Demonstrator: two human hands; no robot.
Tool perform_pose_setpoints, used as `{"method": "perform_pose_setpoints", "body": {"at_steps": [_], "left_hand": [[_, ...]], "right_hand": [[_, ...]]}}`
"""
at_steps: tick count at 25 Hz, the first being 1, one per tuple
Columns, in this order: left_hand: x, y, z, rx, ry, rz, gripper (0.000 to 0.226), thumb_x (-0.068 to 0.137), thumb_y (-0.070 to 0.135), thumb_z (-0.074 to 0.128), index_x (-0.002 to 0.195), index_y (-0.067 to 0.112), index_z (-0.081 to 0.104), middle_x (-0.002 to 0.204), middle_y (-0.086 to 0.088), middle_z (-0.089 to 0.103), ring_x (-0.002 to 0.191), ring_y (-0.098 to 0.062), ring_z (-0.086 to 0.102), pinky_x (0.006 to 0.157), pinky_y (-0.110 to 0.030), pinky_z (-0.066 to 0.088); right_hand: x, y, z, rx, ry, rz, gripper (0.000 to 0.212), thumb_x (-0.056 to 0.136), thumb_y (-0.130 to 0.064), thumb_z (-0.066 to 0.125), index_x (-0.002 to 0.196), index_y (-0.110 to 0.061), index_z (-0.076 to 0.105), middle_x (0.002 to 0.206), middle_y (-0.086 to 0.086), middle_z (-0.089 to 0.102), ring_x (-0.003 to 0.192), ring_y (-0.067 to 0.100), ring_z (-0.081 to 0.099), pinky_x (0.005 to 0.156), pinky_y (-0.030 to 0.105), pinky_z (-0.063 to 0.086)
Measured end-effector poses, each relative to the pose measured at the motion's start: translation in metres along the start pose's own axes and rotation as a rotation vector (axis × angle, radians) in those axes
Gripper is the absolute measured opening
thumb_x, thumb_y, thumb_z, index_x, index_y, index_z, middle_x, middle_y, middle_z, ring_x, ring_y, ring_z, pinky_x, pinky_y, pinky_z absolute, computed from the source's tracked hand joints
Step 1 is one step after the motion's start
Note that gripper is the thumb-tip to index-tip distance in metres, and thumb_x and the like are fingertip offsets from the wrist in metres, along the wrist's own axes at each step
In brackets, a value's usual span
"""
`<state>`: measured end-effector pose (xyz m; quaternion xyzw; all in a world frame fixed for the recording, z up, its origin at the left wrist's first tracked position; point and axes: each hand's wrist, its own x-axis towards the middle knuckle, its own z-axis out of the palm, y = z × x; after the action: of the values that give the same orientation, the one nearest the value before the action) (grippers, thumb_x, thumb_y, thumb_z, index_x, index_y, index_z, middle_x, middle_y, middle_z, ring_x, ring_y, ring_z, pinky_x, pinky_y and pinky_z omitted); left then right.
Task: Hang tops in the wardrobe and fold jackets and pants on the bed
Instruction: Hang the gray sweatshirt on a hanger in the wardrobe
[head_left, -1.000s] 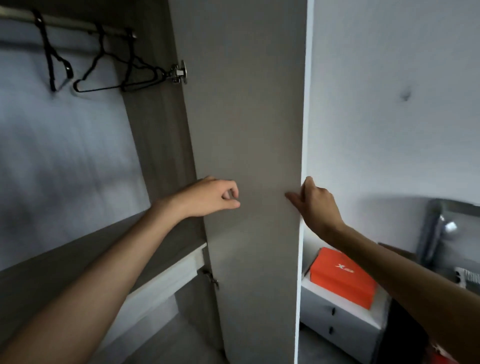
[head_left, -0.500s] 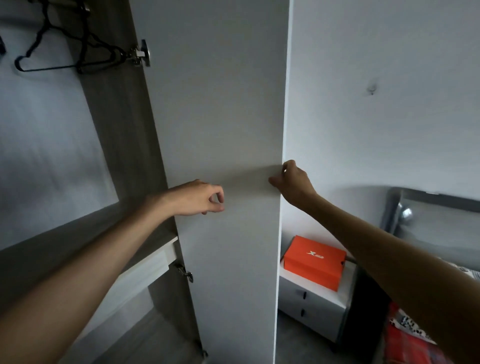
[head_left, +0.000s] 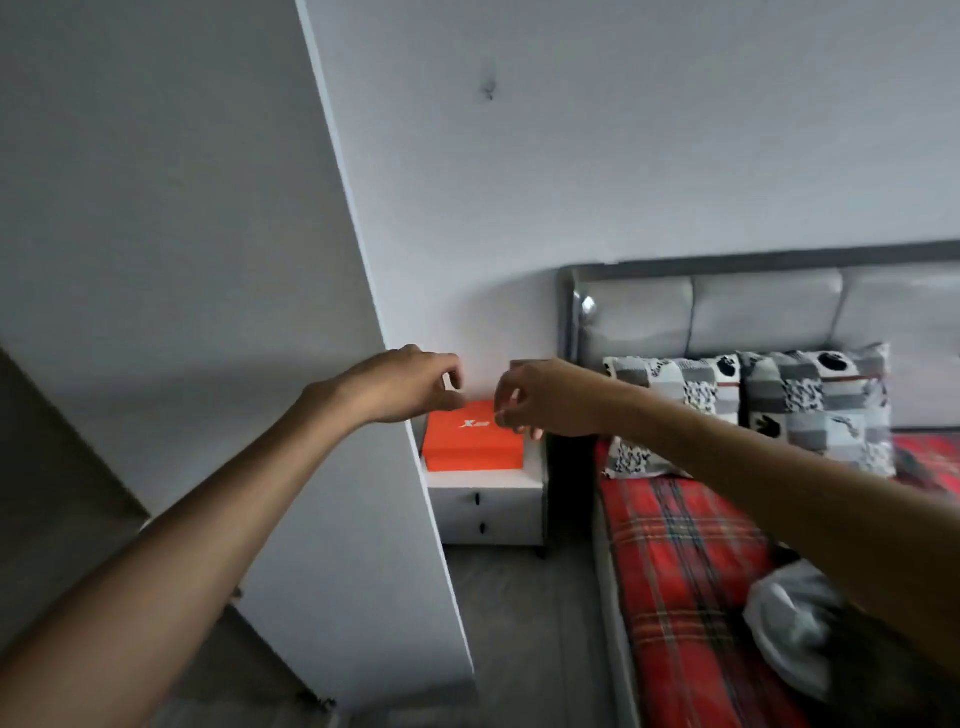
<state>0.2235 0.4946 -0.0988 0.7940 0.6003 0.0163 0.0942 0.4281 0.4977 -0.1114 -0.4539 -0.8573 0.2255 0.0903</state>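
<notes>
Both hands empty, fingers loosely curled: left hand (head_left: 410, 387) before wardrobe door (head_left: 208, 260) edge, right hand (head_left: 540, 397) just beside, not touching. Pale garment (head_left: 789, 613) bunched on bed (head_left: 691, 545), well apart from headboard edge.

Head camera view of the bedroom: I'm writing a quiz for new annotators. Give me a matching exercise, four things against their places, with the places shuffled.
Things
1 flat orange box
2 patchwork grey-and-white pillows
3 red tartan bedspread
4 white wardrobe door

Places
A leaning on the grey padded headboard
B far left of the frame
C on top of the white nightstand
D spread flat, below the pillows

Pairs: 1-C, 2-A, 3-D, 4-B
</notes>
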Motion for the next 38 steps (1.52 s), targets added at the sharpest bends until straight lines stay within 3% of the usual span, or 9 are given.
{"method": "perform_pose_setpoints", "body": {"at_steps": [5,11,14,19,23,25,28,34,38], "left_hand": [[0.063,0.048,0.059,0.049,-0.178,0.329,0.029,0.09,0.05,0.061,0.108,0.027,0.061,0.106,0.002,0.067,0.093,-0.016,0.06,0.086,-0.038,0.05],[0.092,0.186,0.151,0.039,-0.446,0.724,0.031,0.092,0.047,0.061,0.111,0.022,0.06,0.109,-0.001,0.068,0.098,-0.017,0.061,0.089,-0.032,0.047],[0.088,0.247,0.182,0.035,-0.527,0.865,0.031,0.093,0.046,0.06,0.112,0.022,0.061,0.108,0.001,0.068,0.092,-0.014,0.059,0.082,-0.028,0.046],[0.094,0.328,0.211,0.013,-0.622,0.927,0.029,0.094,0.04,0.062,0.112,0.018,0.063,0.104,0.003,0.069,0.088,-0.013,0.064,0.066,-0.015,0.045],[0.108,0.387,0.227,0.03,-0.659,0.951,0.025,0.094,0.037,0.062,0.109,0.017,0.063,0.098,0.001,0.071,0.087,-0.012,0.066,0.075,-0.021,0.048],[0.119,0.413,0.236,0.002,-0.678,0.945,0.023,0.094,0.037,0.062,0.106,0.017,0.063,0.095,0.0,0.071,0.085,-0.015,0.067,0.077,-0.027,0.053],[0.139,0.454,0.264,-0.018,-0.699,0.979,0.02,0.092,0.036,0.063,0.103,0.02,0.063,0.091,0.002,0.071,0.081,-0.013,0.068,0.072,-0.026,0.054],[0.188,0.503,0.349,0.079,-0.884,1.102,0.018,0.093,0.037,0.061,0.103,0.023,0.063,0.089,0.005,0.071,0.082,-0.01,0.068,0.071,-0.023,0.05],[0.223,0.523,0.395,0.14,-1.004,1.16,0.016,0.092,0.037,0.06,0.101,0.024,0.063,0.089,0.006,0.071,0.082,-0.014,0.07,0.078,-0.032,0.056]], "right_hand": [[-0.066,0.054,0.018,-0.104,0.076,0.332,0.023,0.093,-0.036,0.059,0.108,-0.019,0.065,0.101,0.001,0.067,0.092,0.02,0.062,0.078,0.031,0.049],[-0.209,0.121,0.077,0.065,0.067,0.827,0.015,0.093,-0.032,0.059,0.096,-0.018,0.063,0.078,-0.004,0.061,0.081,0.018,0.06,0.072,0.028,0.045],[-0.269,0.144,0.099,0.162,0.158,0.995,0.016,0.088,-0.032,0.06,0.091,-0.017,0.067,0.08,-0.001,0.069,0.076,0.019,0.066,0.079,0.033,0.054],[-0.336,0.186,0.121,0.307,0.312,1.094,0.017,0.091,-0.027,0.062,0.104,-0.016,0.062,0.087,0.0,0.071,0.072,0.018,0.071,0.077,0.031,0.056],[-0.379,0.236,0.113,0.393,0.386,1.159,0.018,0.091,-0.023,0.061,0.107,-0.015,0.06,0.086,0.001,0.071,0.074,0.02,0.072,0.068,0.028,0.056],[-0.396,0.254,0.111,0.432,0.426,1.186,0.015,0.091,-0.025,0.061,0.103,-0.017,0.062,0.083,0.0,0.071,0.07,0.016,0.071,0.071,0.033,0.059],[-0.423,0.283,0.124,0.491,0.438,1.262,0.009,0.091,-0.024,0.061,0.097,-0.018,0.063,0.081,-0.001,0.072,0.069,0.015,0.071,0.073,0.03,0.056],[-0.438,0.322,0.165,0.688,0.429,1.495,0.015,0.093,-0.023,0.058,0.103,-0.014,0.065,0.086,0.0,0.072,0.076,0.015,0.07,0.072,0.025,0.053],[-0.416,0.343,0.183,0.71,0.49,1.631,0.017,0.09,-0.025,0.056,0.103,-0.02,0.067,0.094,0.0,0.072,0.083,0.015,0.067,0.072,0.025,0.049]]}}
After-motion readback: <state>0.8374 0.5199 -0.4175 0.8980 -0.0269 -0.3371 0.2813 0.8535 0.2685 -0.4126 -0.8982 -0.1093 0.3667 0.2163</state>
